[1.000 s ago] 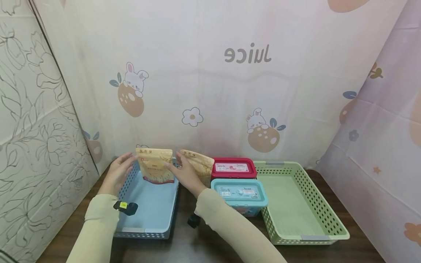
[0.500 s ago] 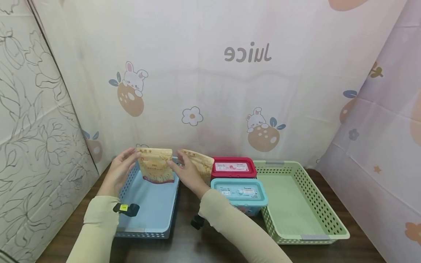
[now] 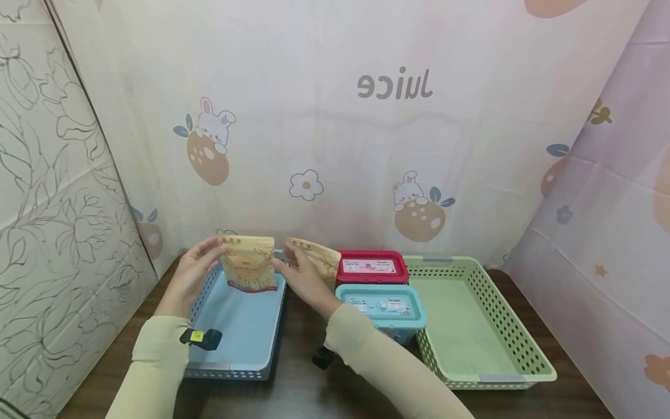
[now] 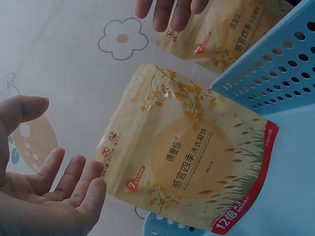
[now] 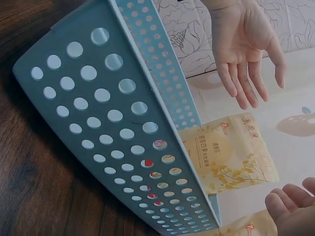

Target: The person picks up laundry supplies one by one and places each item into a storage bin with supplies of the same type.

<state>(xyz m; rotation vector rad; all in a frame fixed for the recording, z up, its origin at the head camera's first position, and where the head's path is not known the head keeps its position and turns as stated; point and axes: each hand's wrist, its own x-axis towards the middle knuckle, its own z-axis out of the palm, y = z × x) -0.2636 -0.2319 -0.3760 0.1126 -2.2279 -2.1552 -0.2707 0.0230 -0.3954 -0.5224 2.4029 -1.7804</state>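
A yellow stand-up pouch of laundry capsules (image 3: 248,267) stands upright at the far end of the blue basket (image 3: 238,334). At its left edge is my left hand (image 3: 192,272), fingers loosely spread; in the left wrist view the fingertips (image 4: 93,172) meet or nearly meet the pouch's side. My right hand (image 3: 305,278) hovers by the pouch's right side, above the basket's right rim, with relaxed fingers and an empty palm. Behind it a second yellow pouch (image 3: 325,262) leans between the basket and a red-lidded box, partly hidden by the hand.
The red-lidded box (image 3: 373,267) stands behind a light-blue-lidded box (image 3: 381,307) mid-table. A green basket (image 3: 471,326) with nothing in it lies to their right. Printed curtains (image 3: 335,145) close off the back and sides of the dark wooden table (image 3: 309,396).
My right hand has drawn slightly to the right, away from the pouch's edge. The left hand has shifted a little to the right, toward the pouch, which stays in place.
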